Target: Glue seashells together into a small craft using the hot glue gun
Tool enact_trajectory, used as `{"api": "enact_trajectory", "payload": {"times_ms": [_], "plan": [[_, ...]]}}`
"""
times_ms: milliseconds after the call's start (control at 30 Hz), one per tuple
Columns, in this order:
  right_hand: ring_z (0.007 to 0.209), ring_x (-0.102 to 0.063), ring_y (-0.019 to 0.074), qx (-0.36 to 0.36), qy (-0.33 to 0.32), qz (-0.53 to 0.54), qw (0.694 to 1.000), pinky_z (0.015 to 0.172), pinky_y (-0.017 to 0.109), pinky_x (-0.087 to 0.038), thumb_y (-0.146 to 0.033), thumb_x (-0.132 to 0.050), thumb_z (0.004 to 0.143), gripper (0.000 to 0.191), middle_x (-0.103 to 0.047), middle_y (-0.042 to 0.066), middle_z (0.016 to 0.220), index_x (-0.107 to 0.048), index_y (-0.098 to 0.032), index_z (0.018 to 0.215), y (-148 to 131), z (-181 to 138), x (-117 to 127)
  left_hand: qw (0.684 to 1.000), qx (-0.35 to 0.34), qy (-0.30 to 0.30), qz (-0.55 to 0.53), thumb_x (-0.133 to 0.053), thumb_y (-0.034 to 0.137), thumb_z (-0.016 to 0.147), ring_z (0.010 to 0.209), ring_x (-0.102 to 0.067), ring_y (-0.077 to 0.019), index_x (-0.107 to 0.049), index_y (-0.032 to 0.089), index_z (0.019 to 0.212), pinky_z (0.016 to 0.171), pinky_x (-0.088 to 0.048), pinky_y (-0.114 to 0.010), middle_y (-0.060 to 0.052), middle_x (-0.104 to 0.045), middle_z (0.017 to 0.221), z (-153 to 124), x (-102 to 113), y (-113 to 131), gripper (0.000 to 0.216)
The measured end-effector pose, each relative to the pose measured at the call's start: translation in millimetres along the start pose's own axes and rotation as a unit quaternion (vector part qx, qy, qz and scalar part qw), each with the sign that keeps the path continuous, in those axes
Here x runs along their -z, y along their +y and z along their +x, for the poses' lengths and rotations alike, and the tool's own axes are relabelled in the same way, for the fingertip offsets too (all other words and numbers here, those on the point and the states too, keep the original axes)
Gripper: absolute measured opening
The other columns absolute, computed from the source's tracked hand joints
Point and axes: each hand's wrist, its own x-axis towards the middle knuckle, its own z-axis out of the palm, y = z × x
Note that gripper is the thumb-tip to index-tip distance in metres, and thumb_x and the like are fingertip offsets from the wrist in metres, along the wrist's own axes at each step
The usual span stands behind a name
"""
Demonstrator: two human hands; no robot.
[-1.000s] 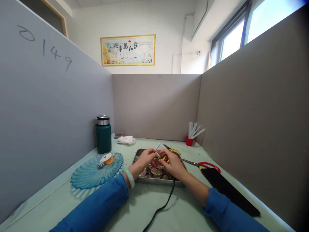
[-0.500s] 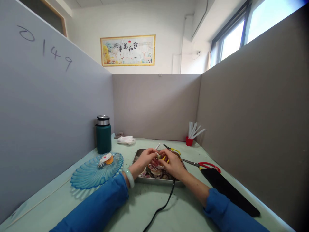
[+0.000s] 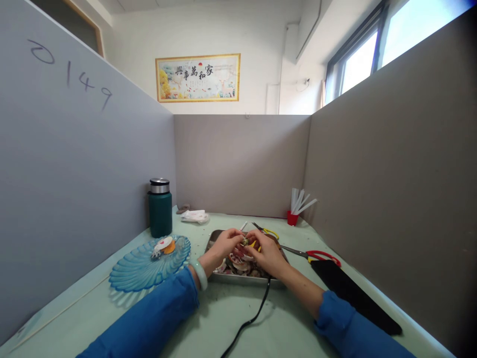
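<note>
Across the bench [image 3: 201, 323], nothing visibly shifts over the last second; the metal tray [image 3: 242, 281] of shells [image 3: 242, 267] lies about midway between the left and right edges, toward the far edge. The left hand [image 3: 226, 243] and right hand [image 3: 267, 252] stay above it, each grip pinched on one small greenish piece [image 3: 245, 242]. At most that piece turns slightly, so the same close handling seems to continue.

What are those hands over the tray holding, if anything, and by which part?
The left hand and right hand hold a small greenish piece between them, over the tray; it is too hidden to tell which part is gripped.
</note>
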Motion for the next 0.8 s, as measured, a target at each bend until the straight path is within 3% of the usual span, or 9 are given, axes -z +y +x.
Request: {"api": "enact_trajectory", "payload": {"times_ms": [800], "plan": [[0.064,-0.058,0.0122,-0.014,-0.011,0.0,1.0,0.062,0.024,-0.043,-0.019,-0.057,0.076,0.02,-0.063,-0.001,0.078,-0.054,-0.021,0.095,2.9,-0.6,-2.5,1.0,0.019,-0.005,0.005,-0.056,0.026,0.074,0.048,-0.059,-0.0136,-0.052,0.014,0.083,0.049,-0.05,-0.025,0.001,-0.057,0.055,-0.2,0.0,-1.2,0.017]]}}
